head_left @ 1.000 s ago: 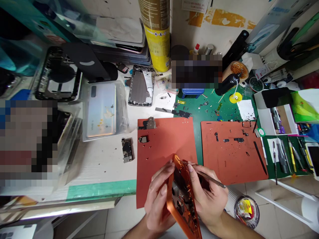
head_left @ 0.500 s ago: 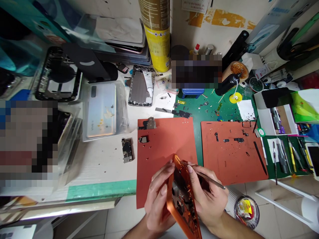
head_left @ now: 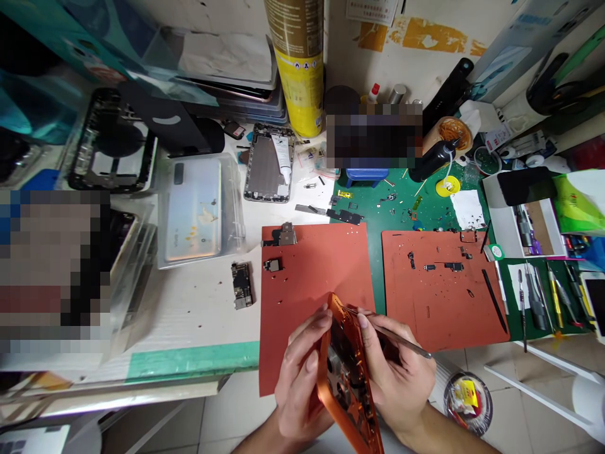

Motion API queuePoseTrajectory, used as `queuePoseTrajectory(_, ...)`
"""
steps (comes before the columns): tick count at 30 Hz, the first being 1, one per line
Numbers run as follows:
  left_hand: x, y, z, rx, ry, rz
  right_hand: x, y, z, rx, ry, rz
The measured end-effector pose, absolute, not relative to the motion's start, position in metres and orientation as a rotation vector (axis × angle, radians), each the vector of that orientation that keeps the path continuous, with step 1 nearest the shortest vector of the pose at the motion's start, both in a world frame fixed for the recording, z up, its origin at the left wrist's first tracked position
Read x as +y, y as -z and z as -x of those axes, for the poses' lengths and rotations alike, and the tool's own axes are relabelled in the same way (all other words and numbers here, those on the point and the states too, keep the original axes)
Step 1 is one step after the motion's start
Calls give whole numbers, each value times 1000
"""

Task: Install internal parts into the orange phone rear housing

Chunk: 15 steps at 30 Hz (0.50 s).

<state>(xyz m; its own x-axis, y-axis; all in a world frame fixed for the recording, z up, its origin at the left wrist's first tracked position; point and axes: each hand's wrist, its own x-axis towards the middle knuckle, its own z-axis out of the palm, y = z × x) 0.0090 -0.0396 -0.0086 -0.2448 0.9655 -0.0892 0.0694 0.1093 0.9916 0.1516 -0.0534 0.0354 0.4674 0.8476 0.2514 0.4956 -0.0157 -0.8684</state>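
Gripping the tilted orange phone shell (head_left: 347,378), lower centre of frame: left hand (head_left: 300,381). Right hand (head_left: 401,375) pinches a thin metal tool (head_left: 401,341) in its fingers, tip near the shell's upper rim. Pressing too hard might skid it, scratching the inside.

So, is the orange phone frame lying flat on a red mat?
No: the left hand holds the orange phone frame tilted up, while the right hand holds a thin metal tool at its edge.
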Motion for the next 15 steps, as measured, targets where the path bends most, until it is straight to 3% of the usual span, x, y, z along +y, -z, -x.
queuePoseTrajectory(15,-36,5,-11,1477,-1248,-1037,-56,-33,-154,-1253,-409,1653)
